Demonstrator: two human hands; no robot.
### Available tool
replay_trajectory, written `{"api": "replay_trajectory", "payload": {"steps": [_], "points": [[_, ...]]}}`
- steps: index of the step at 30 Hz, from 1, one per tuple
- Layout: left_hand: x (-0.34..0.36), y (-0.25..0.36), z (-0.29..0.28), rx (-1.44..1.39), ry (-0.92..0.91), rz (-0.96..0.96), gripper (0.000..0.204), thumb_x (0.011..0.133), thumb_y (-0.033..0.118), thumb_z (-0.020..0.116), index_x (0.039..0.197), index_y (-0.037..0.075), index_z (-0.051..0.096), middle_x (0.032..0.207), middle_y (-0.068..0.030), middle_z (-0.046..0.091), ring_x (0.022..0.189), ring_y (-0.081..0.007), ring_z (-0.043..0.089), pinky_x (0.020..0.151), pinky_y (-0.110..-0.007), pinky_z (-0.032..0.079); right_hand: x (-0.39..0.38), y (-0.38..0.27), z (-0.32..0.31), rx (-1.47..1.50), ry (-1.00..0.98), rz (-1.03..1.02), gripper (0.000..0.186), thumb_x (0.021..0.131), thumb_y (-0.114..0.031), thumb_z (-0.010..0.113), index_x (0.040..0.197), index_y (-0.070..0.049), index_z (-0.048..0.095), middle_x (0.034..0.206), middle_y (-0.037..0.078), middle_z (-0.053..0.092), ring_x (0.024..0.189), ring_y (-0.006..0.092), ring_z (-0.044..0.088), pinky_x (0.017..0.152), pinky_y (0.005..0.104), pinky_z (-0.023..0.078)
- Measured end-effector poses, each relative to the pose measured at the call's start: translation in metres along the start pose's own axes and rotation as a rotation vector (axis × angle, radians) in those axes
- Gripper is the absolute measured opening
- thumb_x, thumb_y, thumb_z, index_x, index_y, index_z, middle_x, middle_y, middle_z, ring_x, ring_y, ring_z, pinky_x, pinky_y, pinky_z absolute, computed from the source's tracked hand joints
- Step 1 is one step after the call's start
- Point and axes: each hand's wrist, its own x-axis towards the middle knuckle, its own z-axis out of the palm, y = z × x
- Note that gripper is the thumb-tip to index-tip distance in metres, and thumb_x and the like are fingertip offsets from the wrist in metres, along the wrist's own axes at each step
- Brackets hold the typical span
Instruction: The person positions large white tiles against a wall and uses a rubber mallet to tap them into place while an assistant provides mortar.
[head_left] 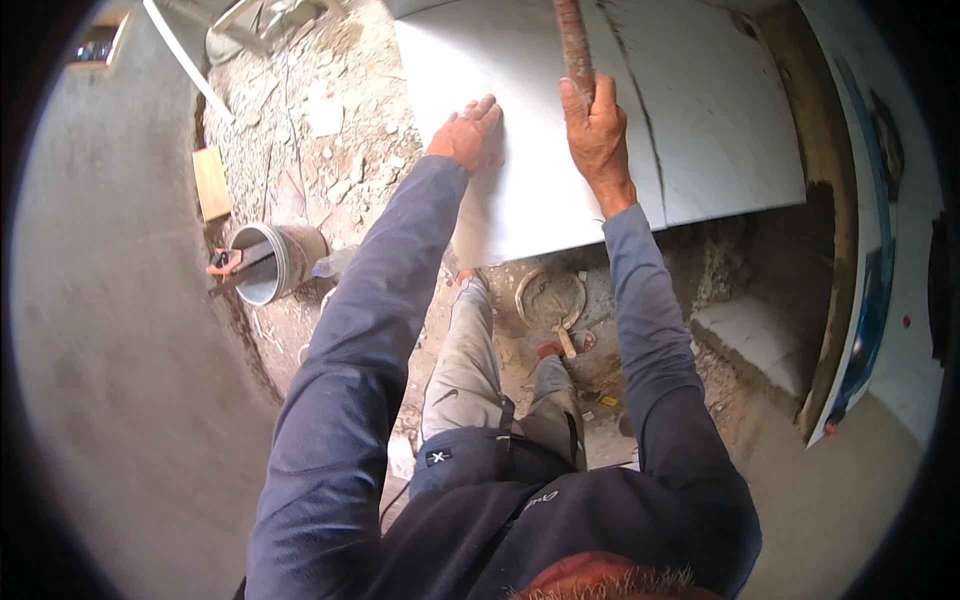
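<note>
Right hand (598, 130) closed firmly round a rough reddish-brown rod (574, 40), thumb laid along the shaft, over the middle of the white surface (540, 190), left of its dark seam (632, 90). Rod's far end cut off by the top of the view — impossible to tell what, if anything, sits on it. Left hand (465, 135) palm down at the surface's left edge, fingers extended and unclosed; underside hidden. Far edge of the surface also out of view; deep shadow below its near right corner, contents hard to make out. Clear bottle (330, 262) partly covered by the left sleeve (365, 290).

Containers: pale bucket (308, 248) well out from the near left corner, tilted, mouth leftward; orange-handled saw (228, 262) across the opening, inside too dim to read. Round pan (521, 302) on the floor just past the near edge — grey mix (553, 295) within, wooden handle (566, 342) over the rim, head of that tool indistinct. Small round tub (586, 341) beside it, contents unclear.
</note>
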Motion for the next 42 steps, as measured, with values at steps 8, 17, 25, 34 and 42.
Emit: {"api": "replay_trajectory", "payload": {"steps": [8,17,25,34,42], "points": [[-0.013,-0.027,0.017,-0.153,0.252,0.002,0.078,0.084,0.031,0.075,0.149,0.002,0.042,0.160,-0.0173,0.035,0.147,-0.0344,0.035,0.123,-0.038,0.029,0.084,0.007,0.085,-0.340,-0.350,0.168,0.040,0.101,-0.041,0.057,0.107,-0.002,0.049,0.081,0.028,0.068,0.080,0.0468,0.069,0.067,0.0502,0.052],[-0.012,-0.033,0.032,-0.258,0.347,-0.029,0.075,0.089,0.035,0.069,0.151,0.004,0.040,0.161,-0.0129,0.033,0.149,-0.0297,0.031,0.123,-0.042,0.028,0.095,0.004,0.115,-0.436,-0.365,0.134,0.043,0.100,-0.042,0.059,0.105,0.000,0.053,0.087,0.031,0.068,0.083,0.0483,0.068,0.070,0.0526,0.052],[-0.010,-0.029,0.037,-0.247,0.362,-0.052,0.072,0.089,0.034,0.069,0.149,0.004,0.042,0.161,-0.0129,0.034,0.149,-0.0301,0.030,0.123,-0.042,0.027,0.095,0.010,0.117,-0.512,-0.405,0.106,0.047,0.100,-0.047,0.056,0.102,-0.001,0.055,0.086,0.028,0.069,0.084,0.0462,0.069,0.073,0.0516,0.053],[-0.006,-0.028,0.036,-0.127,0.383,-0.007,0.075,0.088,0.036,0.072,0.148,0.002,0.044,0.160,-0.0188,0.033,0.149,-0.0342,0.030,0.122,-0.043,0.030,0.070,0.025,0.089,-0.445,-0.319,0.080,0.051,0.098,-0.048,0.058,0.114,0.000,0.058,0.102,0.029,0.070,0.099,0.0466,0.067,0.084,0.0500,0.054],[0.009,-0.017,0.004,0.015,-0.012,-0.002,0.107,0.076,0.038,0.084,0.160,0.010,0.023,0.167,-0.0159,0.016,0.154,-0.0310,0.019,0.127,-0.040,0.022,-0.079,0.050,-0.013,-0.392,-0.296,0.371,0.042,0.104,-0.042,0.054,0.104,0.000,0.049,0.068,0.013,0.065,0.055,0.0232,0.066,0.047,0.0385,0.053]]}}
